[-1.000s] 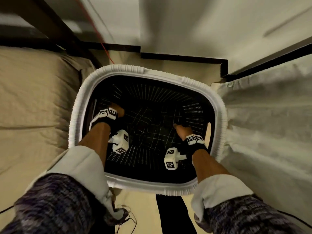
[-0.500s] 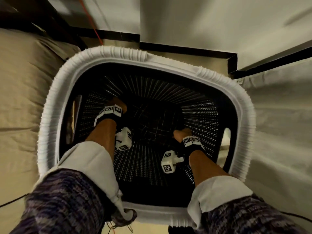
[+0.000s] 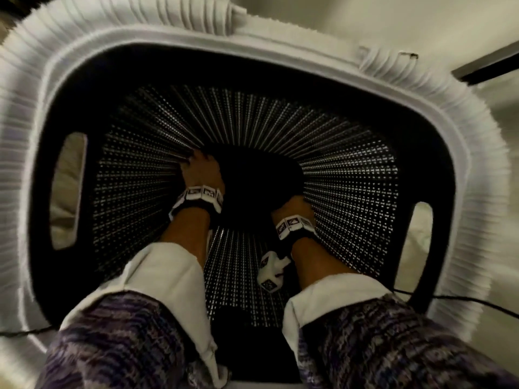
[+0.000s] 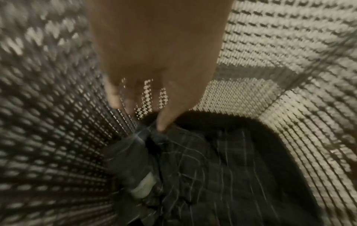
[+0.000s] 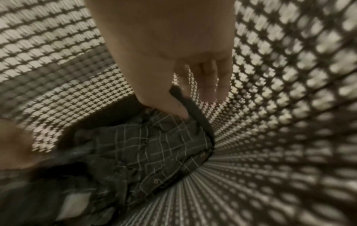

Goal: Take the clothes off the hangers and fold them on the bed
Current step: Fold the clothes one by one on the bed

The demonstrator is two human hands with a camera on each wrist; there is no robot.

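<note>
Pinching the dark plaid shirt (image 5: 146, 152) at opposite edges, both hands' fingers (image 4: 164, 120) should lift it evenly, clear of the basket (image 3: 280, 49) walls beside them.

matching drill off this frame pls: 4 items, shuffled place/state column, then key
Items
1. dark plaid button shirt
2. tall dark mesh laundry basket with a white ribbed rim
3. left hand
4. right hand

Place or state
A. pinches the shirt's edge beside the right mesh wall
B. lies crumpled at the bottom of the basket
C. deep inside, by the left mesh wall, thumb on the shirt
D. surrounds both forearms, an oval handle slot on each side

Pairs: 1-B, 2-D, 3-C, 4-A
</note>
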